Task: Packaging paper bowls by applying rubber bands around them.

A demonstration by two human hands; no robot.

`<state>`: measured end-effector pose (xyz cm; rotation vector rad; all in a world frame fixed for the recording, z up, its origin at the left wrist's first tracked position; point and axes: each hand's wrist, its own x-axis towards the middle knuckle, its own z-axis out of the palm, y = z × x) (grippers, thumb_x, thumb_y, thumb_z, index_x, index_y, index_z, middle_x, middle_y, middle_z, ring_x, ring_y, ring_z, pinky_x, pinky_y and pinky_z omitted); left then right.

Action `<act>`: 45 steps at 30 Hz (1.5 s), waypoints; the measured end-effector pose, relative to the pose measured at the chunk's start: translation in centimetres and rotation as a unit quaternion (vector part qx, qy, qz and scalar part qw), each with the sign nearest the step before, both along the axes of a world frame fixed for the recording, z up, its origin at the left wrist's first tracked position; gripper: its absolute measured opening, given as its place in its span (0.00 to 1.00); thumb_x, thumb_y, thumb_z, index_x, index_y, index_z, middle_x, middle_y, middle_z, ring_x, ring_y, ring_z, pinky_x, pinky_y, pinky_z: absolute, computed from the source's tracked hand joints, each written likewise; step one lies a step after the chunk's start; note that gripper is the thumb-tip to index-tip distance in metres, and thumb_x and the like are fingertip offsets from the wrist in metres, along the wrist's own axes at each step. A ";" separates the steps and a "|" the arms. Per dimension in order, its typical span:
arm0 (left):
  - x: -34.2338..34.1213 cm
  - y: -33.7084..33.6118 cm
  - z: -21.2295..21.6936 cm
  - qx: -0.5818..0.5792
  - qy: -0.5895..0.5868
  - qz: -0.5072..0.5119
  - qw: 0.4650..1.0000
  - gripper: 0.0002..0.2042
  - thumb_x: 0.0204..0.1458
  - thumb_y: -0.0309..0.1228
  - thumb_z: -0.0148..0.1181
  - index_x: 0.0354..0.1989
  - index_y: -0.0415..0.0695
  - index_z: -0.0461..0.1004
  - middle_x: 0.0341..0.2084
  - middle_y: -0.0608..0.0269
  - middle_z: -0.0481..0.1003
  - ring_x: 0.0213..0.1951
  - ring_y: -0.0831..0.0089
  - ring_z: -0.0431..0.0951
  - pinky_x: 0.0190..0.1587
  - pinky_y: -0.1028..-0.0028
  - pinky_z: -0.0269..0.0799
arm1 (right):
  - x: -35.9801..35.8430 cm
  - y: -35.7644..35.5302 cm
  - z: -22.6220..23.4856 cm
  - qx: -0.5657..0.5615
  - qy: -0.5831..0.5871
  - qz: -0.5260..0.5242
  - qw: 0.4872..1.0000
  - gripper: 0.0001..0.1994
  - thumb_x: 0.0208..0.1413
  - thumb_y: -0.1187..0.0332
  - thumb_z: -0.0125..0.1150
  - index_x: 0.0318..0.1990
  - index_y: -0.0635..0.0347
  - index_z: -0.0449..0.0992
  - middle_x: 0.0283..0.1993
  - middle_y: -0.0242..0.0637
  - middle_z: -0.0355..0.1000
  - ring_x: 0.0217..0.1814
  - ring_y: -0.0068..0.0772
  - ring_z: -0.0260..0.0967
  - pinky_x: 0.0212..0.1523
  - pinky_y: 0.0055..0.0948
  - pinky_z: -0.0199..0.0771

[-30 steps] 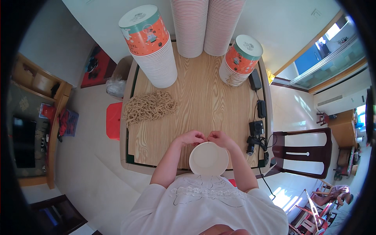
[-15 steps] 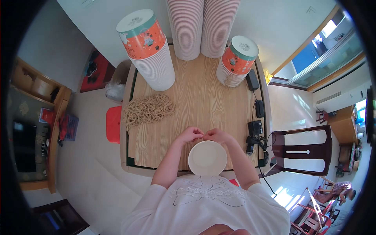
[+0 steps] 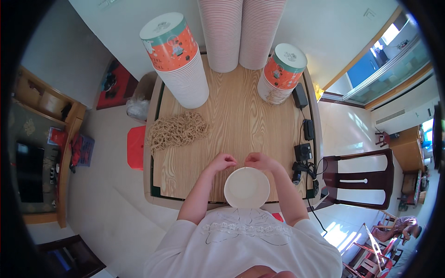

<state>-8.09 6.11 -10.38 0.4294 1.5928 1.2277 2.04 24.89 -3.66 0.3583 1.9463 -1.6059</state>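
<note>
The scene was seen from a single head-worn fisheye view, aimed almost straight down over the wooden tabletop from well above. The wearer's shoulders and forearms were taken in at the lower edge, and the floor and walls were bent around the rim.

White paper bowl, plain, no print. Table pale wood grain, dark green edge. Tan string bundle. Two tall cup stacks white with fine pink-red ribbing. Two printed tubs orange and teal, white lids, atop white stacks. Red stool. Dark brown chair. Black chargers. White lace-trimmed shirt.
</note>
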 end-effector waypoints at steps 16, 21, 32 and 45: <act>-1.3 -5.6 9.4 -0.006 0.077 0.196 0.977 0.06 0.46 0.28 0.55 0.30 0.39 0.73 0.18 0.69 0.70 0.18 0.84 0.64 0.21 0.84 0.59 | 4.0 1.4 9.5 0.237 -0.068 0.050 0.968 0.09 0.46 0.65 0.55 0.28 0.61 0.68 0.18 0.34 0.66 0.21 0.26 0.65 0.24 0.24 0.65; 0.5 -1.9 14.3 0.142 0.044 0.191 0.970 0.07 0.47 0.24 0.53 0.34 0.37 0.72 0.21 0.65 0.72 0.23 0.82 0.67 0.27 0.83 0.63 | 0.5 1.4 8.7 0.297 0.223 -0.123 0.920 0.08 0.49 0.66 0.52 0.30 0.61 0.69 0.22 0.38 0.68 0.27 0.31 0.69 0.28 0.26 0.66; 5.9 -6.0 17.5 0.416 -0.252 0.128 0.865 0.12 0.48 0.22 0.43 0.39 0.31 0.69 0.31 0.49 0.72 0.34 0.65 0.72 0.38 0.70 0.66 | -4.6 -1.2 2.9 0.394 0.210 0.143 0.883 0.14 0.41 0.65 0.56 0.38 0.56 0.68 0.33 0.40 0.70 0.38 0.44 0.67 0.39 0.38 0.67; 6.9 -3.9 15.4 0.125 0.014 0.263 0.957 0.08 0.45 0.23 0.55 0.34 0.35 0.73 0.32 0.58 0.74 0.32 0.77 0.73 0.31 0.80 0.66 | 2.0 -1.7 12.4 0.253 0.164 0.076 0.950 0.10 0.47 0.61 0.55 0.33 0.56 0.71 0.32 0.38 0.70 0.36 0.34 0.68 0.38 0.30 0.68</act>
